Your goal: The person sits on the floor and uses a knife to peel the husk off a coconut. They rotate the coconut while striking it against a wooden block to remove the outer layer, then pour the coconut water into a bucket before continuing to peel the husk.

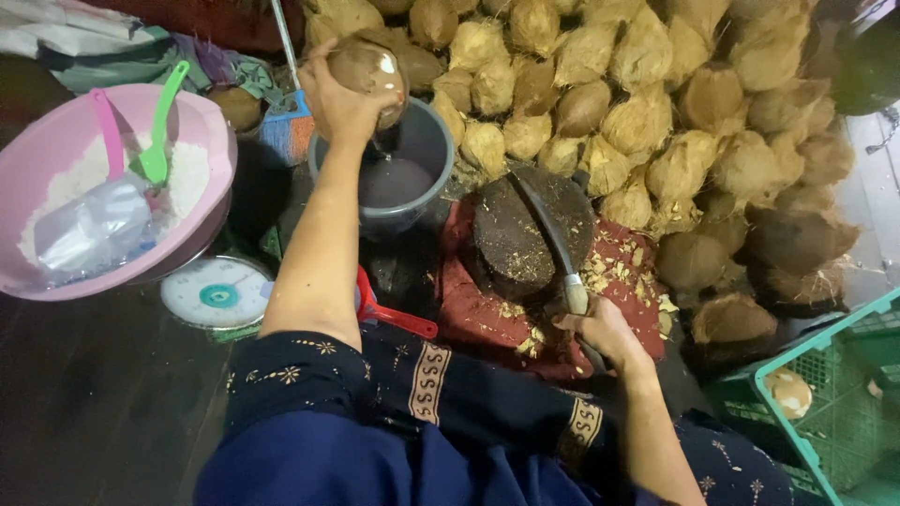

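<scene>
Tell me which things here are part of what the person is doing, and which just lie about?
In use:
left hand
coconut
grey bucket
right hand
knife
chopping block

Lying about:
pink bowl
scale
green crate
coconut pile

Bucket [424, 150] left of chopping block [525, 239], coconut pile [656, 112] behind, basin [202, 126] far left.

rough fibrous coconuts [647, 122], glossy plastic bucket [427, 141]

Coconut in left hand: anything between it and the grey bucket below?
Nothing visible. The left hand holds the coconut tilted directly over the grey bucket, whose mouth is open with liquid inside. The right hand keeps the knife off to the side, on the chopping block.
</scene>
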